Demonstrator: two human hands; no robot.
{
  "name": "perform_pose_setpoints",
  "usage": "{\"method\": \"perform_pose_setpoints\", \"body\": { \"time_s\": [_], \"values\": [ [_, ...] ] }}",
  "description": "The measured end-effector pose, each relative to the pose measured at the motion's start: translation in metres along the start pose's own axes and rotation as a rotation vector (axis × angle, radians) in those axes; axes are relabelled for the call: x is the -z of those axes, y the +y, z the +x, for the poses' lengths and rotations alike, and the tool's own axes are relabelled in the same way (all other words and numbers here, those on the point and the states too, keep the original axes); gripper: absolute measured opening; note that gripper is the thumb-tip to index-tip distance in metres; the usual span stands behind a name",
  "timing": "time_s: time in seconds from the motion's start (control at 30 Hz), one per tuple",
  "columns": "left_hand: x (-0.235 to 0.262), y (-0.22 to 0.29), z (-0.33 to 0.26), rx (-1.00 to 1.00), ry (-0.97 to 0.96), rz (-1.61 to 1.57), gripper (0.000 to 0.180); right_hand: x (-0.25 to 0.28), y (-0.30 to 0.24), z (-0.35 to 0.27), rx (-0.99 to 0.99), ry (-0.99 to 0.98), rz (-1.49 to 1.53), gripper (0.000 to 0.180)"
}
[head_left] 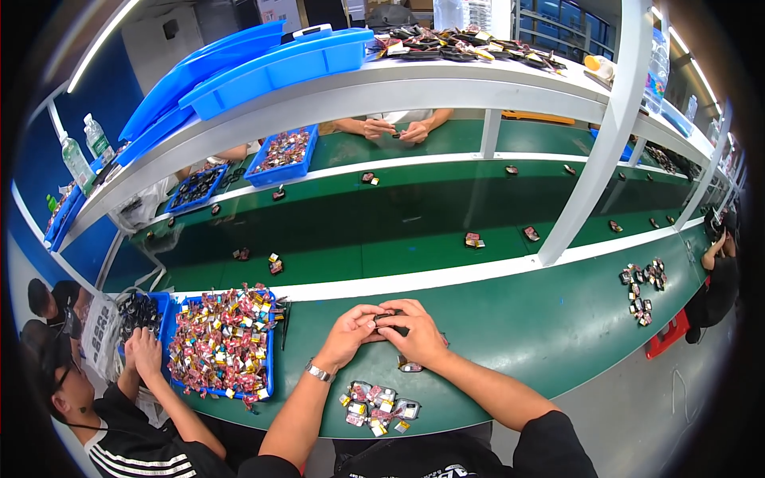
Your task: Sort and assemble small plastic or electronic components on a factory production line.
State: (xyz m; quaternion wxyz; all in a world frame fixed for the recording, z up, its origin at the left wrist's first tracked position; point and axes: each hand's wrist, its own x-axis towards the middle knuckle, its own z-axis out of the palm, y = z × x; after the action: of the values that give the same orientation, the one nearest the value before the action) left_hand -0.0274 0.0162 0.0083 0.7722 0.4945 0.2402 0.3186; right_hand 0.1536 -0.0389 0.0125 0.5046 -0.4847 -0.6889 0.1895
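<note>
My left hand (349, 334), with a metal watch on its wrist, and my right hand (420, 337) meet above the green table. Between their fingertips they grip a small black plastic casing (389, 316), partly covered by the fingers. Below my right hand lies another small part (409, 366), half hidden by the wrist. Nearer to me, between my forearms, is a loose cluster of small dark casings (378, 405) with red, white and yellow pieces on them.
To the left stands a blue tray (269, 358) heaped with small red, white and yellow electronic parts. A co-worker's hands (144, 350) are beside a tray of black pieces (140, 312). Casings ride on the dark belt (398, 239) ahead, under a white shelf frame (558, 215). More casings (641, 288) lie at right.
</note>
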Motion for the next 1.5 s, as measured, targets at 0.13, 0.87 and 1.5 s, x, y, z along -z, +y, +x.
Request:
{"method": "perform_pose_setpoints", "body": {
  "time_s": [0.13,0.87,1.5],
  "values": [
    [-0.003,0.0,0.001,-0.009,-0.01,0.002,0.025,0.001,0.0,0.0,-0.031,-0.003,0.027,0.017],
    [-0.006,-0.002,0.002,-0.035,0.107,-0.006,0.029,0.005,-0.006,0.006,0.058,-0.002,-0.053,0.02],
    [-0.008,-0.002,0.001,0.012,0.125,0.023,0.028,0.0,-0.008,0.008,0.195,0.094,-0.254,0.021]
  ]
}}
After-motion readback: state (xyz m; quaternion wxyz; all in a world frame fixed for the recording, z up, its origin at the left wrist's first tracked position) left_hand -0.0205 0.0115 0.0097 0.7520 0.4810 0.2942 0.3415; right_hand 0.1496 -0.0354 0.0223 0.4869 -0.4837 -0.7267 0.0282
